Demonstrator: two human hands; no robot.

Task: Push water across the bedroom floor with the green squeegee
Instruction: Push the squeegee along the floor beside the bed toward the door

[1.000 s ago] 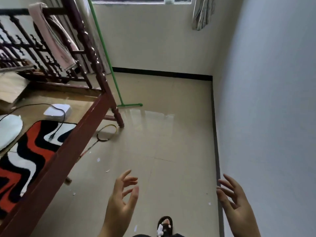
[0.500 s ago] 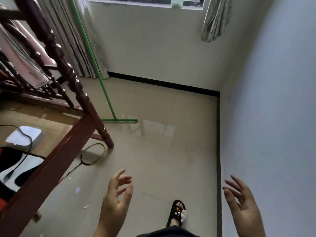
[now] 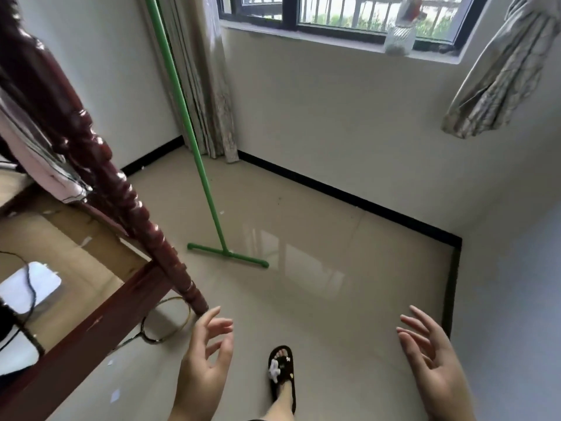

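At far left, the dark turned bedpost (image 3: 127, 208) of the wooden bed frame (image 3: 91, 332) descends to the tiled floor (image 3: 334, 344). A badminton racket (image 3: 165, 323) lies at its foot.

The left hand (image 3: 203, 369) is low in the near field, fingers spread and loosely curled, holding nothing.

The green squeegee (image 3: 209, 196) stands beyond it, well out of reach. Its blade bar (image 3: 227, 255) rests on the floor just right of the bedpost, long axis running left-far to right-near. The handle rises steeply away toward the curtain (image 3: 206, 86) at the far left corner; where the top rests is out of frame. A glossy patch right of the blade is probably standing water, though glare makes this uncertain.

A sandalled foot (image 3: 282, 375) is planted near centre.

The right hand (image 3: 437, 360) is open wide and empty, close to the right wall.

Hazards: the wet tile may cause a slip during approach. A knock to the leaning handle may topple it. The racket is a trip risk.
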